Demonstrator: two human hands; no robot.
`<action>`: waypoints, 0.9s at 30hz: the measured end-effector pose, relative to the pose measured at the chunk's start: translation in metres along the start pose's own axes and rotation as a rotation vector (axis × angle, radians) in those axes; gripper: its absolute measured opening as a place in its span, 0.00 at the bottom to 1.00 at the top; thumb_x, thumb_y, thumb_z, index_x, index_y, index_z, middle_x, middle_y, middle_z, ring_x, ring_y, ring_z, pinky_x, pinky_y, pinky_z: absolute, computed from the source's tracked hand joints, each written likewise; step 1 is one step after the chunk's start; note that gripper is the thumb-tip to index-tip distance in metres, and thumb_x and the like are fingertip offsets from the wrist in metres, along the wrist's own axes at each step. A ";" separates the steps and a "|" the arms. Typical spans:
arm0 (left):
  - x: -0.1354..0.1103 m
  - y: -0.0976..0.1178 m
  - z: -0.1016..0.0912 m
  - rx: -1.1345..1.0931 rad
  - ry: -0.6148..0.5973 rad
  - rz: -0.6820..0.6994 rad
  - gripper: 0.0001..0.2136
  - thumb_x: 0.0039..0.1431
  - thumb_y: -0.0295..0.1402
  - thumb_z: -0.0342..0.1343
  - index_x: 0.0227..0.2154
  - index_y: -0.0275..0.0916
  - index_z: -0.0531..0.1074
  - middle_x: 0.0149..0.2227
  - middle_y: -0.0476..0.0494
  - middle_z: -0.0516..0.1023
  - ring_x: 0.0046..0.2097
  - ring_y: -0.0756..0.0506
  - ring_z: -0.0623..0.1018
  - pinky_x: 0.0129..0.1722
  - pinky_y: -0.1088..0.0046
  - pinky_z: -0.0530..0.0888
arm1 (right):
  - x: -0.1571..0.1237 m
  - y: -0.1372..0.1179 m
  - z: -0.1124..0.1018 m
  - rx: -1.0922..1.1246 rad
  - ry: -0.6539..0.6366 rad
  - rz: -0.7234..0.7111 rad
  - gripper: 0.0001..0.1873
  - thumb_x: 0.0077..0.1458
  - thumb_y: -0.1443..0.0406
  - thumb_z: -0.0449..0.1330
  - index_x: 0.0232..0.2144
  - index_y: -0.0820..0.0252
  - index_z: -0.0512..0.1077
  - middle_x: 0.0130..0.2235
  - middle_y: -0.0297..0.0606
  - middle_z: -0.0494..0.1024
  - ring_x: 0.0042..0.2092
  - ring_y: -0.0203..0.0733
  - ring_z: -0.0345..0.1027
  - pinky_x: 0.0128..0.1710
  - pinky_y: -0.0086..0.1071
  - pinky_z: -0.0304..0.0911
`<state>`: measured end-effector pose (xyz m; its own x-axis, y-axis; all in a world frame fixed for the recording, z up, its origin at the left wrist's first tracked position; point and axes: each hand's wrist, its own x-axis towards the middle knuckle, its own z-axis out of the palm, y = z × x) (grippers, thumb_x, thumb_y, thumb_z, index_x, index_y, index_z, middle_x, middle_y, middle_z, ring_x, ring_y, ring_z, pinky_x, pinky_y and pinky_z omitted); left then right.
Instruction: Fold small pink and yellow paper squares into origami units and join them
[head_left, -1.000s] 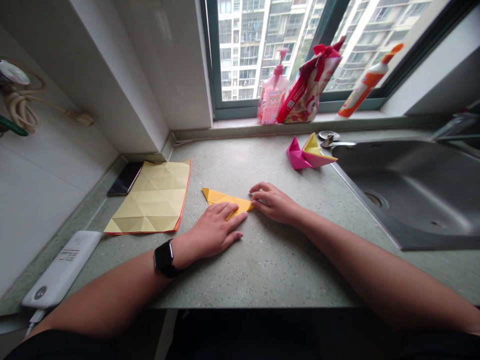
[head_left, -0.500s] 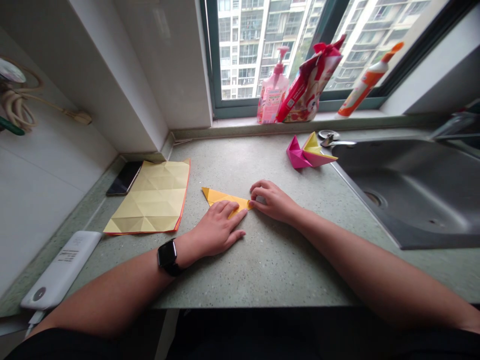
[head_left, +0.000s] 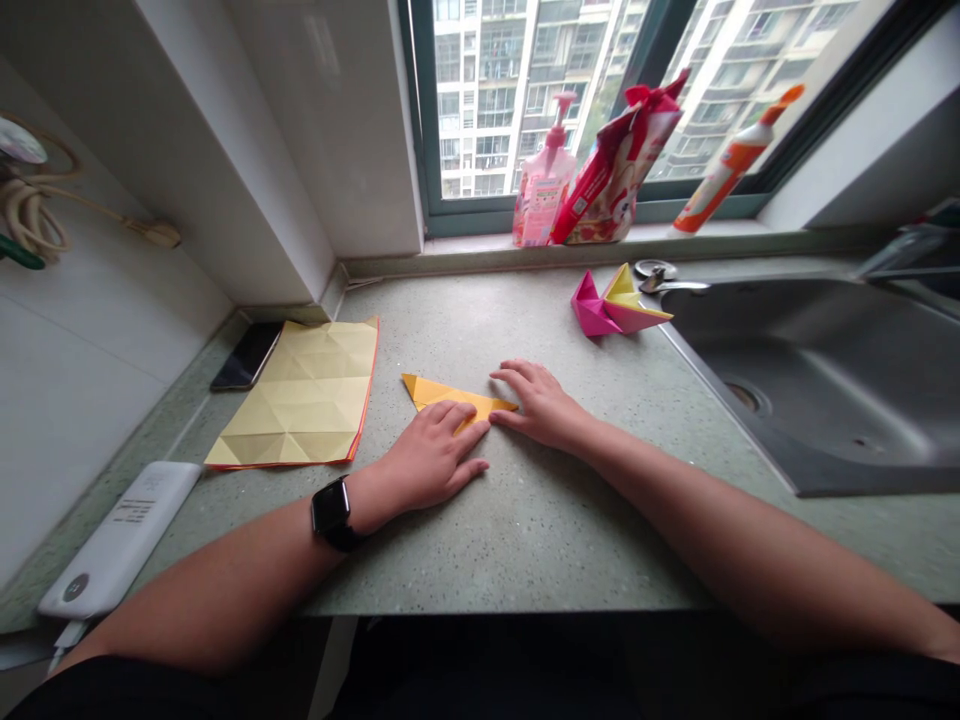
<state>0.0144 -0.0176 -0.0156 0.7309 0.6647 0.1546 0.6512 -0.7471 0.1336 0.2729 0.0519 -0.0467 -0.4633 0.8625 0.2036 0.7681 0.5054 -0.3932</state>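
On the counter lies a folded piece of orange origami paper (head_left: 435,390), long and narrow with pointed ends. My left hand (head_left: 439,450) rests flat on its near side, fingers stretched out and covering part of it. At the paper's right end is my right hand (head_left: 541,402), its thumb by the near edge and its other fingers apart above the far side. The right tip of the paper shows between thumb and fingers. Farther back stands a folded pink and yellow origami piece (head_left: 619,305).
Creased yellow paper sheets (head_left: 307,390) lie at left beside a phone (head_left: 244,358) and a white power bank (head_left: 124,540). A sink (head_left: 817,380) is at right. A pump bottle (head_left: 541,190), a red bag (head_left: 619,170) and an orange bottle (head_left: 724,175) stand on the sill.
My right hand's fingers have spread from their pinch at the paper's right end, and the thumb has shifted slightly left. The paper's right tip now shows. My left hand stays on the paper.
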 end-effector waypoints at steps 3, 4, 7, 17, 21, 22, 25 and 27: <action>0.000 0.000 -0.001 -0.003 0.000 0.004 0.24 0.77 0.48 0.54 0.66 0.38 0.70 0.64 0.31 0.72 0.65 0.32 0.71 0.70 0.48 0.69 | 0.000 0.001 0.001 -0.009 -0.031 0.051 0.35 0.61 0.52 0.71 0.67 0.51 0.71 0.73 0.50 0.68 0.75 0.65 0.58 0.76 0.64 0.52; 0.000 0.000 -0.001 -0.003 -0.001 0.005 0.24 0.77 0.48 0.54 0.66 0.38 0.70 0.64 0.31 0.72 0.66 0.32 0.71 0.70 0.49 0.69 | 0.000 0.001 0.001 -0.010 -0.046 0.063 0.35 0.62 0.51 0.70 0.68 0.50 0.70 0.74 0.50 0.67 0.77 0.65 0.56 0.77 0.65 0.50; 0.000 0.000 -0.002 -0.009 -0.008 0.001 0.24 0.77 0.47 0.54 0.66 0.39 0.70 0.65 0.32 0.72 0.66 0.32 0.71 0.70 0.49 0.69 | 0.000 0.005 0.000 -0.004 -0.089 0.075 0.34 0.66 0.51 0.66 0.70 0.51 0.69 0.77 0.49 0.63 0.79 0.65 0.51 0.78 0.67 0.45; 0.000 0.002 -0.004 -0.025 -0.038 -0.023 0.24 0.77 0.47 0.54 0.67 0.38 0.70 0.66 0.31 0.71 0.67 0.32 0.70 0.72 0.48 0.66 | 0.009 0.041 -0.022 0.074 -0.174 0.095 0.40 0.61 0.52 0.70 0.72 0.49 0.67 0.78 0.48 0.61 0.80 0.62 0.48 0.79 0.64 0.43; 0.000 0.003 -0.004 -0.032 -0.037 -0.025 0.24 0.77 0.47 0.54 0.67 0.39 0.69 0.66 0.31 0.71 0.68 0.31 0.69 0.72 0.48 0.66 | 0.010 0.042 -0.026 0.126 -0.169 0.105 0.40 0.60 0.52 0.71 0.71 0.46 0.69 0.78 0.46 0.61 0.80 0.62 0.46 0.79 0.65 0.41; 0.000 0.003 -0.004 -0.032 -0.037 -0.024 0.24 0.77 0.47 0.54 0.67 0.40 0.69 0.66 0.31 0.71 0.68 0.32 0.69 0.72 0.48 0.66 | 0.009 0.041 -0.028 0.154 -0.169 0.110 0.39 0.60 0.53 0.71 0.71 0.45 0.69 0.78 0.45 0.61 0.80 0.61 0.46 0.79 0.64 0.41; 0.000 0.002 -0.004 -0.034 -0.036 -0.017 0.23 0.78 0.46 0.53 0.67 0.40 0.69 0.66 0.32 0.71 0.67 0.32 0.70 0.72 0.48 0.66 | 0.007 0.038 -0.032 0.273 -0.143 0.120 0.35 0.63 0.54 0.68 0.70 0.45 0.69 0.76 0.44 0.66 0.79 0.59 0.52 0.79 0.62 0.44; 0.000 0.002 -0.004 -0.034 -0.037 -0.010 0.23 0.78 0.46 0.53 0.67 0.40 0.69 0.65 0.31 0.71 0.67 0.32 0.70 0.71 0.48 0.67 | 0.007 0.036 -0.031 0.308 -0.107 0.129 0.32 0.65 0.54 0.67 0.69 0.46 0.70 0.74 0.45 0.68 0.77 0.59 0.57 0.78 0.62 0.47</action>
<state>0.0143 -0.0191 -0.0116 0.7318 0.6715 0.1166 0.6518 -0.7395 0.1680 0.3107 0.0762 -0.0318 -0.4277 0.9027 0.0460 0.6610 0.3471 -0.6653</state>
